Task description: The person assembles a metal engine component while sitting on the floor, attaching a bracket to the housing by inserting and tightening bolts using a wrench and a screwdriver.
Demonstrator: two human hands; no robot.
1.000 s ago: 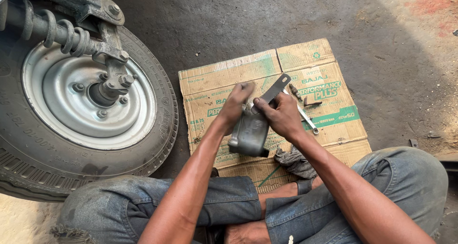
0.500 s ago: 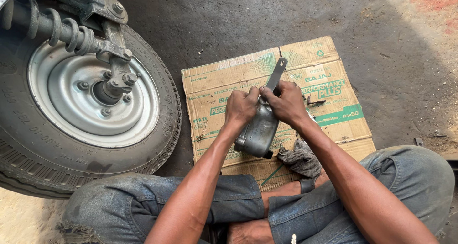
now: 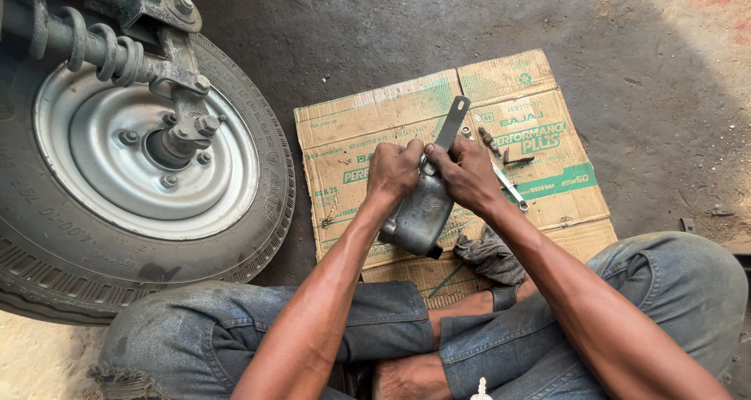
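I am seated cross-legged on a dark, stained concrete floor (image 3: 438,32), jeans dusty at the knees. The ground is rough and gritty, darker where shade falls, paler and sunlit toward the upper right corner and at the lower left edge.

A flattened cardboard box (image 3: 547,204), tan with green printing, lies on the floor straight ahead and serves as my work mat. It is creased and smudged.

My left hand (image 3: 393,171) is curled closed around the top of a grey metal part (image 3: 418,216), a rounded, dull casting held above the cardboard and tilted so that its lower end points toward my lap. My right hand (image 3: 467,173) is closed on the same top end from the other side, fingers pinched near the base of a flat metal arm (image 3: 452,120) that sticks up and away from the part. Both hands meet at that spot, knuckles nearly touching.

On the cardboard just right of my right hand lie a slim spanner (image 3: 510,187) and a couple of small dark bits (image 3: 516,159). A grey rag (image 3: 489,257) sits crumpled at the near edge of the cardboard, below the part.

To my left a wheel (image 3: 141,173) fills the view: worn tyre, silver rim, hub with studs, a coil spring (image 3: 86,46) above it.
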